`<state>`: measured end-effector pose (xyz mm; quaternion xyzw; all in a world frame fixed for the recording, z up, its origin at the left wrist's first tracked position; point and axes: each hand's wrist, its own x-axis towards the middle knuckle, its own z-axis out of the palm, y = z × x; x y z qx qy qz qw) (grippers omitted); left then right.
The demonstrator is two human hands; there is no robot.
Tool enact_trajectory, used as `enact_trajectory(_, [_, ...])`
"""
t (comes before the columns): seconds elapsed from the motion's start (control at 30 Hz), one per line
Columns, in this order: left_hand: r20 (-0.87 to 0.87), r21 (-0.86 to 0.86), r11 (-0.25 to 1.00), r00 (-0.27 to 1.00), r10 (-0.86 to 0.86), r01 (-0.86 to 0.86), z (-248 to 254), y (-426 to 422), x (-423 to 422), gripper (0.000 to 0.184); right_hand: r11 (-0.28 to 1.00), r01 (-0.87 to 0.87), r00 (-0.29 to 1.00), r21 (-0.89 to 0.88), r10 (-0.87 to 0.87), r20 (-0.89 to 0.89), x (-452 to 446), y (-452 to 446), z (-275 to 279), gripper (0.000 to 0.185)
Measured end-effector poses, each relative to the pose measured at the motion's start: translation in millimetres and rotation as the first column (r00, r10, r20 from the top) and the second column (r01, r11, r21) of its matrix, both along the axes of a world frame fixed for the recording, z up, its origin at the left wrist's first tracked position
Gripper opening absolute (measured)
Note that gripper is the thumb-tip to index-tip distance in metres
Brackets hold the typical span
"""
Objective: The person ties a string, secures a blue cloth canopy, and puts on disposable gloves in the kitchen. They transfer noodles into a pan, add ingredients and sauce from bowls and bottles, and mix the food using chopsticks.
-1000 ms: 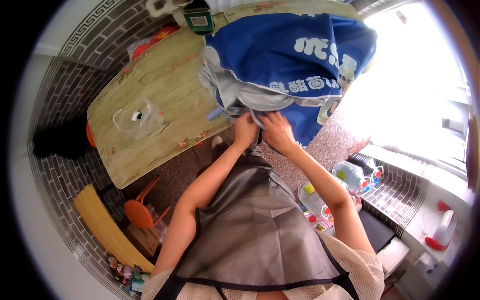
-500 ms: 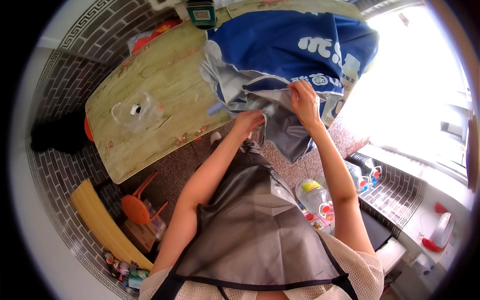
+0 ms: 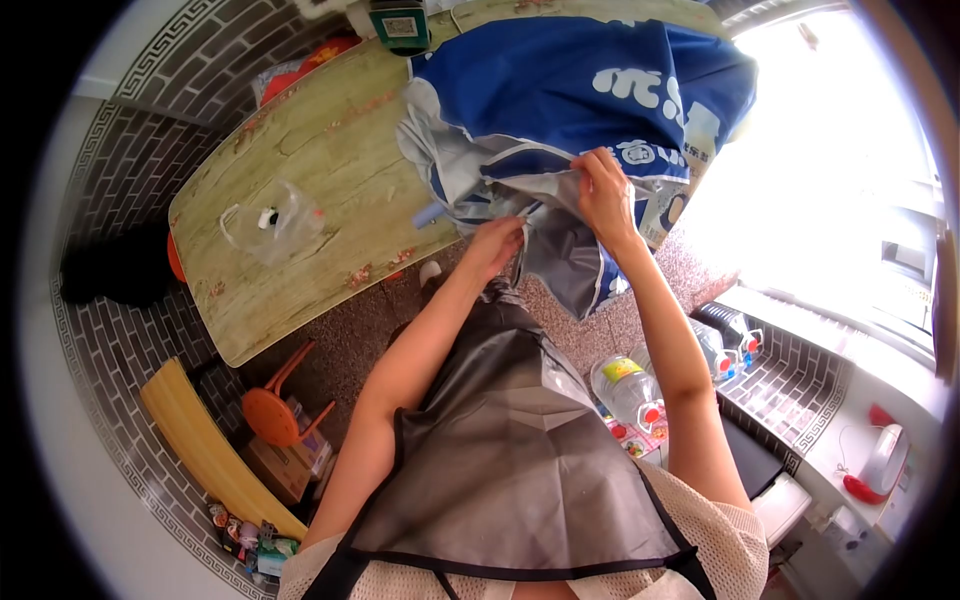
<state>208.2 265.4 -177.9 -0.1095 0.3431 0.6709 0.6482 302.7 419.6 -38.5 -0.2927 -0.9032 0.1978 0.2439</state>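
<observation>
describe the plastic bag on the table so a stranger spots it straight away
Find the green marbled table, then the big blue cloth at its right end. The bag lies crumpled on the table, left of the cloth. Unlike the cloth, it is small and see-through, with something black and white showing.

cloth (image 3: pixel 560 85) on tbl (image 3: pixel 340 180), R | bag (image 3: pixel 290 235) on tbl, L | stool (image 3: pixel 270 416) L of jugs (image 3: pixel 624 388)

The person wears a grey-brown, faintly sheer apron (image 3: pixel 520 460) with black binding along its edges and creases across the front, plus a thin black tie at the bib. Beneath it is a cream open-knit top (image 3: pixel 715 525) with short sleeves; the forearms are bare.
</observation>
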Motion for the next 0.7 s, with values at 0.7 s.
enact_trajectory(0.7, [-0.186, 0.029, 0.999, 0.982, -0.022, 0.028, 15.2, -3.3, -2.3, 0.029, 0.997, -0.048, 0.994, 0.061, 0.042, 0.097, -12.0, -2.1, 0.7, 0.021])
